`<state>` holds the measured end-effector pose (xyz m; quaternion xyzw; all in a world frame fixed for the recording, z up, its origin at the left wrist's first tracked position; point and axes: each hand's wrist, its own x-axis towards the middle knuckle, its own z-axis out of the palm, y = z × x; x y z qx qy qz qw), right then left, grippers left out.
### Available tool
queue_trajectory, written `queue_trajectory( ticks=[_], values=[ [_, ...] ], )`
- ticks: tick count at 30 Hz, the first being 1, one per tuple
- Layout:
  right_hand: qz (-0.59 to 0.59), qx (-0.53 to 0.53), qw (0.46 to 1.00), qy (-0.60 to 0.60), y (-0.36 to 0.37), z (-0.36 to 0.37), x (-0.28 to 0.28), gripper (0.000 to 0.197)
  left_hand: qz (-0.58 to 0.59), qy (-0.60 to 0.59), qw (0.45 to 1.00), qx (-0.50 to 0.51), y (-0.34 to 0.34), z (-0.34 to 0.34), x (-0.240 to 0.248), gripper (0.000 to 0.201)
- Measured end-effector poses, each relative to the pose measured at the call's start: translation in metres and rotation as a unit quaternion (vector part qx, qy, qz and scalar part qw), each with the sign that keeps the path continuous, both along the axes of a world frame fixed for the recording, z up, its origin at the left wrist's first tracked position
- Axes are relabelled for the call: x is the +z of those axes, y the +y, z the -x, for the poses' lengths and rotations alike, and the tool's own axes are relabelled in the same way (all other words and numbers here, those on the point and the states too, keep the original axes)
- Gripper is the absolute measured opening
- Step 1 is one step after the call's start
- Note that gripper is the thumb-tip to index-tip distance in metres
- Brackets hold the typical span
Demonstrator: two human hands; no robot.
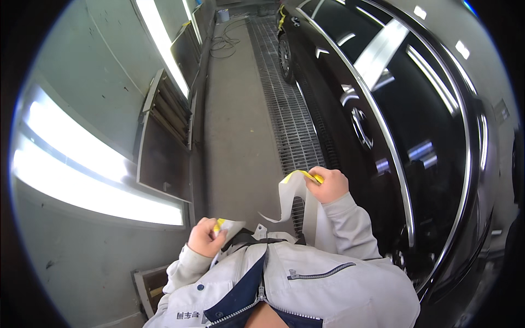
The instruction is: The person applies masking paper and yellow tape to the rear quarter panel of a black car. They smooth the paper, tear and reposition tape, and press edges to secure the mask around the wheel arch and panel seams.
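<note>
Head view: left hand (206, 238) and right hand (328, 185) each pinch yellow-edged white sheeting (286, 200) near the jacket (322, 273), beside the dark car (372, 164); the sheeting might tangle if its dangling end swings slack.

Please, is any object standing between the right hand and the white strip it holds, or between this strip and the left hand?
Nothing visible separates the right hand from the white strip: it grips the yellow edge directly. Toward the left hand, only that hand's own yellow-edged piece lies between.
</note>
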<state>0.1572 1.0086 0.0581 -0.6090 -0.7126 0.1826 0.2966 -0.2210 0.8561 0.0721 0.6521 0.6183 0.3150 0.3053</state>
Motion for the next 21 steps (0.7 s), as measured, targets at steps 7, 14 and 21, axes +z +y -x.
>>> queue_trajectory(
  ticks=[7,14,21],
  values=[
    [0.009,-0.001,1.0,-0.028,0.214,0.035,-0.019,0.024,0.015,-0.081,0.994,0.066,0.17,0.055,-0.036,0.034],
    [0.031,-0.015,0.996,0.084,0.406,0.041,-0.014,0.018,0.019,-0.188,0.982,-0.013,0.437,0.098,-0.04,0.018],
    [0.107,0.023,0.975,0.191,0.52,0.04,-0.008,0.028,-0.05,-0.11,0.952,-0.283,0.693,0.083,-0.021,0.018]
  ],
)
